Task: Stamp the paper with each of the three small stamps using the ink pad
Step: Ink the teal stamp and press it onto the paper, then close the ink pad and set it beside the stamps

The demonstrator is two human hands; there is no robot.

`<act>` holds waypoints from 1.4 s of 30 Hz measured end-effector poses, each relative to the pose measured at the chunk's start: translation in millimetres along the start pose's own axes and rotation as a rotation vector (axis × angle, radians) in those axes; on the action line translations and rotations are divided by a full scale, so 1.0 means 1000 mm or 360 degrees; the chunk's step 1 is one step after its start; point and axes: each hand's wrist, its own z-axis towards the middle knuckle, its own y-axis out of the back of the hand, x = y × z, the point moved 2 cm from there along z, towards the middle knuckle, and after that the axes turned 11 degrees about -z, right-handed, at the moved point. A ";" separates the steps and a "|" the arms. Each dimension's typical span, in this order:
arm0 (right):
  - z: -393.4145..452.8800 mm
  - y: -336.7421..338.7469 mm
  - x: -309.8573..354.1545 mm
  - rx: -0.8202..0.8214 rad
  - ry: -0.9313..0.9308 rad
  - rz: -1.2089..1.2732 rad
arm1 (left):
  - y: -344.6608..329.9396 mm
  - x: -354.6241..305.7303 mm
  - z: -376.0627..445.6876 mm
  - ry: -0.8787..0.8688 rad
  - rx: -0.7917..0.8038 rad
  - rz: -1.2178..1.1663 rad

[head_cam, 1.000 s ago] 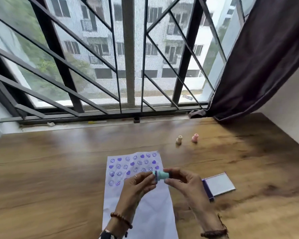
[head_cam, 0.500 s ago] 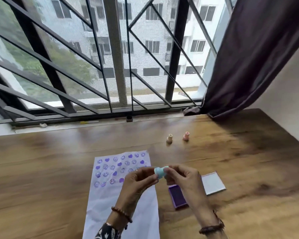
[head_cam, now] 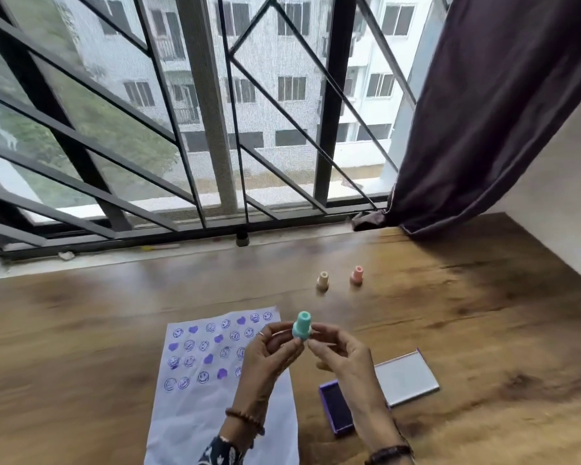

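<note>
Both hands, the left hand (head_cam: pixel 269 350) and right hand (head_cam: pixel 341 355), pinch the teal stamp (head_cam: pixel 302 326) upright in a closed grip above the paper (head_cam: pixel 195 407), so inking looks next: carry it down-right to the open ink pad (head_cam: pixel 336 406) just below the grip.

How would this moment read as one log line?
both hands hold small teal plastic stamp upright | purple ink pad open | white paper sheet part stamped

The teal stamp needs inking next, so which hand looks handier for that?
Probably the right hand: it pinches the teal stamp together with the left hand, and the open ink pad lies just below its wrist.
</note>
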 end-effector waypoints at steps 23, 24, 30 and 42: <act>0.156 -0.051 -0.029 -0.0385 0.0168 -0.1031 | 0.036 0.009 0.143 -0.0443 -0.0504 0.2130; 0.154 -0.051 -0.028 -0.0374 0.0175 -0.1012 | 0.034 0.009 0.141 -0.0457 -0.0497 0.2134; 0.111 -0.024 -0.014 -0.0343 0.0248 -0.0794 | 0.013 0.010 0.089 -0.0739 -0.0445 0.2008; 0.005 0.089 -0.054 -0.0853 -0.0036 -0.0981 | -0.058 0.089 0.000 -0.0486 0.0475 0.2287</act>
